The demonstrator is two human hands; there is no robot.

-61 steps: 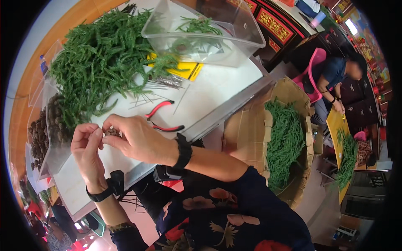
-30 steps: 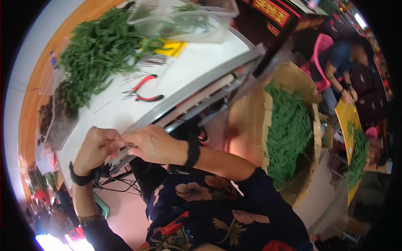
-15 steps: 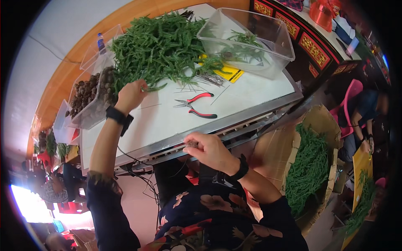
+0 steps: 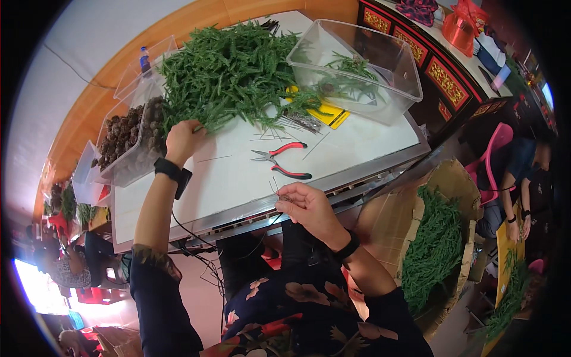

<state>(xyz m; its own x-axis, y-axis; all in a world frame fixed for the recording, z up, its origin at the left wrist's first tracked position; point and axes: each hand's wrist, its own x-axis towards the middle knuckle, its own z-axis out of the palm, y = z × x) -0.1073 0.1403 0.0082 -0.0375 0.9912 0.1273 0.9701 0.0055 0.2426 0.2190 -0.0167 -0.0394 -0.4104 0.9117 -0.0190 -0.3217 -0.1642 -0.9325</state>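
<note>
At the near-left edge of a heap of green artificial fir sprigs (image 4: pixel 232 71), my left hand (image 4: pixel 183 143) has its fingers closed on a sprig; the fingertips are partly hidden among the greenery. My right hand (image 4: pixel 310 209), just over the table's front edge, pinches a small brown pine cone (image 4: pixel 285 199) with thin wires sticking up from it. Most of that cone is covered by my fingers. Pliers (image 4: pixel 284 159) with red and black handles lie spread on the white tabletop (image 4: pixel 220 184) between my hands. A single wire (image 4: pixel 215 158) lies beside my left hand.
Clear bins of pine cones (image 4: pixel 122 134) stand at the left. A clear plastic box (image 4: pixel 386 98) with a few sprigs is at the back right, near a yellow card (image 4: pixel 336 116) and loose wires (image 4: pixel 303 121). A cardboard box (image 4: pixel 380 232) of greenery stands right, near another person.
My right hand has moved slightly right and away from me, and the cone's wires now show. My left hand remains at the heap's edge; its wrist has shifted slightly.
</note>
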